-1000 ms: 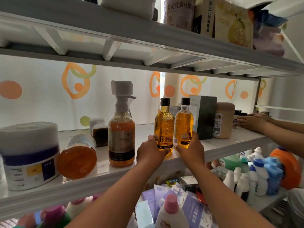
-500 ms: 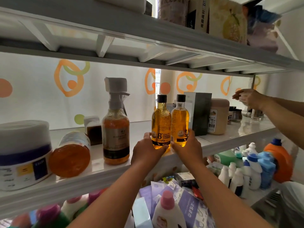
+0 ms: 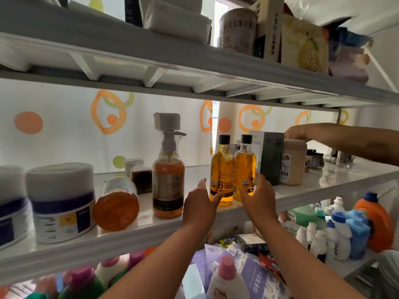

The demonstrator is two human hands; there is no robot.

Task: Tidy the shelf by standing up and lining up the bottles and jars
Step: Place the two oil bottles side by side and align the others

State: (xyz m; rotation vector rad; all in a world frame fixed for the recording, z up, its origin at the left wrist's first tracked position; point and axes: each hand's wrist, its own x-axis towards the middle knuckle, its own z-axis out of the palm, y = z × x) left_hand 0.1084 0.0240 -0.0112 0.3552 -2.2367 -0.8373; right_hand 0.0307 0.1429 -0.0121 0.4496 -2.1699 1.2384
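Two slim amber bottles with black caps stand side by side on the middle shelf (image 3: 133,236). My left hand (image 3: 199,207) has its fingers loosely spread, the tips touching the base of the left amber bottle (image 3: 222,169). My right hand (image 3: 258,196) curls round the lower part of the right amber bottle (image 3: 245,162). An orange pump bottle (image 3: 168,182) stands to their left. Further left an orange-filled jar (image 3: 116,203) lies on its side. A small dark jar (image 3: 140,176) stands behind it.
Two white tubs (image 3: 61,201) stand at the shelf's left end. Right of the bottles are a dark box (image 3: 271,156) and a beige jar (image 3: 293,165), with another person's hand (image 3: 299,132) on its lid. Detergent bottles (image 3: 336,234) crowd the shelf below.
My left hand has loosened from its grip on the left amber bottle and its fingers have spread. The other person's hand has come down onto the beige jar's lid.
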